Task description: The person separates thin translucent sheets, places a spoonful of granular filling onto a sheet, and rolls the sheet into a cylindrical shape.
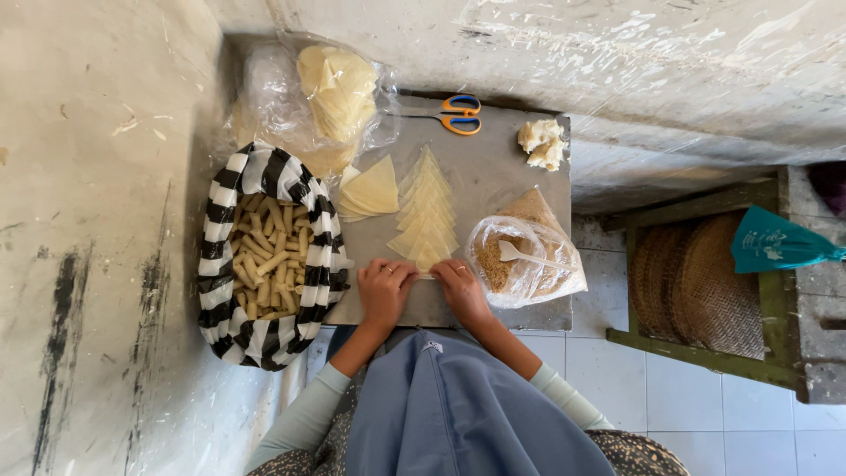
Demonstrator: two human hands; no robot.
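I'm looking down from the head camera: both hands are working at the near edge of the grey tabletop (493,167). Left hand (385,289) and right hand (460,289) are meeting over the nearest wrapper (426,258), the bottom piece of a row of pale triangular pastry wrappers (426,211) overlapping up the middle of the tabletop. Fingers of both hands are curling inward and pressing on that wrapper's near end (I can't tell whether they're pinching it or just rolling it, the fingertips are hiding the contact). A ring is showing on each hand.

Left of the row, a small stack of wrappers (371,188) is lying fanned, touching the edge of a black-and-white striped bag (231,247) that's holding finished pale rolls (269,260). Behind that, a clear plastic bag (326,92) with more wrappers is sitting at the far left corner. Just right of the right hand, a clear bag of brown crumbly filling (515,256) is lying open with a white plastic spoon (529,256) in it. Orange-handled scissors (454,115) and a lump of pale dough (541,144) are sitting at the far edge, well apart from the hands.
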